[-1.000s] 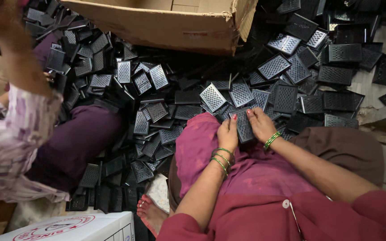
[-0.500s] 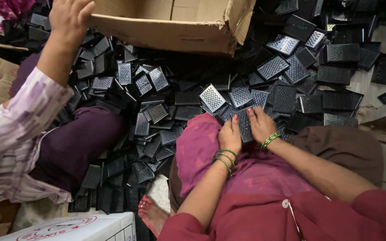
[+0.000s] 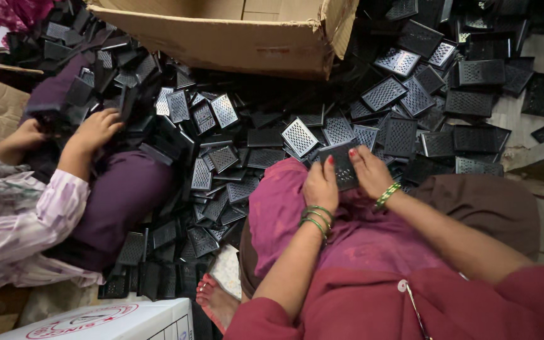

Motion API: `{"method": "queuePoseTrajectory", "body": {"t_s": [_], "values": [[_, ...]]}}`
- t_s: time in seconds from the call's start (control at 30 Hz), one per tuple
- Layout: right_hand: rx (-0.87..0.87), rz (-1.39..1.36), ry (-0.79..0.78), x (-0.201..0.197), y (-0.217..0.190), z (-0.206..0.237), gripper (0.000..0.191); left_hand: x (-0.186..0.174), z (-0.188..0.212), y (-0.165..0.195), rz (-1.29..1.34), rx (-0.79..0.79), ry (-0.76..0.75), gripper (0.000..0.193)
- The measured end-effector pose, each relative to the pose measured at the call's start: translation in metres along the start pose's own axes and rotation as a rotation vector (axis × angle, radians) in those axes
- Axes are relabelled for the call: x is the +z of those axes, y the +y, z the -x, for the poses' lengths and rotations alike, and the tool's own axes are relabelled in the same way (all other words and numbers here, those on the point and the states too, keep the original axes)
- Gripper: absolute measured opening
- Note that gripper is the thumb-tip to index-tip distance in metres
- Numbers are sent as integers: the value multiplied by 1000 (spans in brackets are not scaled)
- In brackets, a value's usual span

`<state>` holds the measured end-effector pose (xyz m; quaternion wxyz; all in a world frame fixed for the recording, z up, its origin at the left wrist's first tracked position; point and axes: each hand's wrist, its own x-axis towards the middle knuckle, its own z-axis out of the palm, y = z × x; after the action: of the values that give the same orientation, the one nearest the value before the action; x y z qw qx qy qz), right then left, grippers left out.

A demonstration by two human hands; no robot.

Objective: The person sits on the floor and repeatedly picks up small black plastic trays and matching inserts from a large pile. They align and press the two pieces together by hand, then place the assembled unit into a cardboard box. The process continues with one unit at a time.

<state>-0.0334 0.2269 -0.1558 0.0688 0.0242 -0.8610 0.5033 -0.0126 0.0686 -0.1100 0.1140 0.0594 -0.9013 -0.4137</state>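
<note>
Black perforated rectangular plastic plate point(image 3: 342, 165), one item, held over the pink-clad knee near the middle of the scene, both hands clamped on it: left hand point(image 3: 321, 184) gripping its left edge, right hand point(image 3: 368, 170) gripping its right edge, thumbs on top. Green bangles point(image 3: 316, 216) on the left wrist, green bracelet point(image 3: 386, 195) on the right. Heap of matching black perforated plates point(image 3: 410, 107) spread across the floor beyond the knees, far and right. Brown cardboard box point(image 3: 234, 34) at the far side, open. Co-worker's hand point(image 3: 96, 129) at left, resting on more plates over a purple-clad lap. White carton point(image 3: 105, 321) near left.
</note>
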Motion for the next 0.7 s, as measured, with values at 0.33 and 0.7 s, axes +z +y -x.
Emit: {"method": "queuePoseTrajectory", "body": {"t_s": [0.33, 0.7], "values": [[-81, -16, -40, -32, -7, 3, 44, 6, 17, -1, 192, 83, -192, 41], [126, 379, -202, -106, 64, -18, 51, -97, -108, 64, 270, 331, 262, 28]]}}
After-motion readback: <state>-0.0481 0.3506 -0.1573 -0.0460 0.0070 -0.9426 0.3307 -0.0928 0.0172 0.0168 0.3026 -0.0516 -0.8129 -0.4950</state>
